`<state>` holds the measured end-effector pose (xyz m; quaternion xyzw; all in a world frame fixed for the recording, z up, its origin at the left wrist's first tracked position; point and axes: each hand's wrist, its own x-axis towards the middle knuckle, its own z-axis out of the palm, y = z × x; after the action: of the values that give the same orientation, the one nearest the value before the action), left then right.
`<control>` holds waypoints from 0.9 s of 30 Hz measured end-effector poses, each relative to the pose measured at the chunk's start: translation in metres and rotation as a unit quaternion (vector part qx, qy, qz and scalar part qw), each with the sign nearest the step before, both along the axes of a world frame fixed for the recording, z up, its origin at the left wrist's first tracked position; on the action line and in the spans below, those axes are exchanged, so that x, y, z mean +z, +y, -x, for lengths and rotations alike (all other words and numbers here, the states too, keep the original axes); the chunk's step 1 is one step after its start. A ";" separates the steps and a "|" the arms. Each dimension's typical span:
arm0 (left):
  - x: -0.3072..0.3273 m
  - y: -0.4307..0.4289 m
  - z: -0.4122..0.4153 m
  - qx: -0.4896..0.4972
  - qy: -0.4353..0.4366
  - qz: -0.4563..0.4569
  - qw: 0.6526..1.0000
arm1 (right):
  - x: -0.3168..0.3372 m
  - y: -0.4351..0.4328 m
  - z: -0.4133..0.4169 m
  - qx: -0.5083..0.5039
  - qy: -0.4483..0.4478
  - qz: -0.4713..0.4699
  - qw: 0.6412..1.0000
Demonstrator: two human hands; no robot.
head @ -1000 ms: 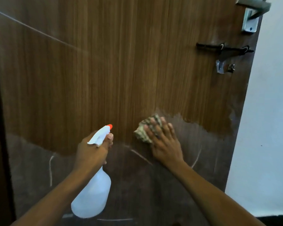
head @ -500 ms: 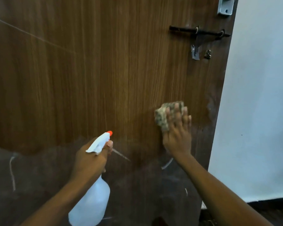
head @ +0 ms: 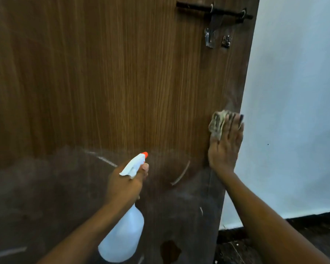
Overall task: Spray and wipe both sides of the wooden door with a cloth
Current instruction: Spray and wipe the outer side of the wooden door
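The wooden door fills most of the view: a flat slab of brown veneer with fine, straight vertical grain. Its upper part looks warm and slightly glossy. The lower part is duller, greyish and hazy, crossed by a few pale curved streaks, with a dark irregular patch close to the bottom edge. Near the door's top right corner a thin black slide bolt lies horizontal, and a small shiny metal tab hangs just below it.

The right hand lies flat on the door at its right edge, its fingers straight and side by side, not curled. They press the cloth against the wood. The cloth is a crumpled, pale, mottled wad. It sits under the fingertips and bulges out to their left, on the glossy wood just above the dull band.

The left hand is clenched round the neck of the spray bottle, in front of the door's lower middle. The bottle has a rounded, translucent white plastic body below the hand, and an angular white trigger head above it. The small orange nozzle points at the door.

Beyond the door's right edge are a smooth pale wall and a dark, speckled floor.
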<state>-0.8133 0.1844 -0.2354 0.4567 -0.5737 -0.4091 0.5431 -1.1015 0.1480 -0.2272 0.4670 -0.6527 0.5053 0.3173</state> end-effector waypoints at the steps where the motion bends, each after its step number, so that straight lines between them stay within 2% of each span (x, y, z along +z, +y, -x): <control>1: -0.003 0.001 0.004 -0.005 -0.015 -0.001 1.000 | 0.016 -0.002 -0.001 -0.001 -0.035 0.013 0.999; 3: -0.010 0.004 0.016 -0.011 -0.042 -0.005 0.999 | 0.037 -0.008 -0.014 -0.017 -0.028 0.018 0.999; 5: -0.018 0.010 0.025 -0.031 -0.047 -0.005 0.998 | 0.031 -0.012 -0.026 -0.004 0.076 0.006 0.997; 7: -0.028 0.018 0.033 -0.079 -0.038 0.022 0.996 | -0.001 -0.009 -0.020 0.027 0.195 -0.013 0.980; 9: -0.041 0.025 0.039 -0.107 -0.041 0.029 0.993 | -0.049 -0.001 0.001 0.043 0.229 -0.021 0.972; 12: -0.061 0.032 0.046 -0.080 -0.038 -0.024 0.996 | -0.094 0.013 0.028 0.039 0.128 -0.020 0.991; 15: -0.074 0.033 0.050 -0.038 -0.076 -0.069 0.994 | -0.064 0.001 0.026 0.046 -0.060 0.046 0.996; 16: -0.077 0.033 0.050 -0.043 -0.081 -0.070 0.993 | -0.049 -0.003 0.016 0.031 -0.093 0.063 0.993; 18: -0.083 0.036 0.050 -0.041 -0.082 -0.079 0.993 | -0.045 -0.008 -0.001 0.003 -0.037 0.055 0.998; 20: -0.088 0.038 0.049 -0.025 -0.074 -0.092 0.993 | -0.077 -0.007 -0.003 0.023 0.115 0.007 0.993; 22: -0.093 0.038 0.046 -0.008 -0.058 -0.111 0.992 | -0.122 0.004 0.006 0.047 0.185 -0.032 0.981; 24: -0.095 0.040 0.039 0.003 -0.048 -0.124 0.991 | -0.151 0.015 0.013 0.043 0.145 -0.050 0.987; 27: -0.098 0.036 0.026 0.021 -0.031 -0.118 0.992 | -0.128 0.005 -0.006 0.009 0.053 -0.023 0.998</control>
<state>-0.8392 0.2207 -0.3337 0.5417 -0.5284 -0.4480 0.4761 -1.0950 0.1531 -0.3552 0.5064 -0.6418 0.4676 0.3361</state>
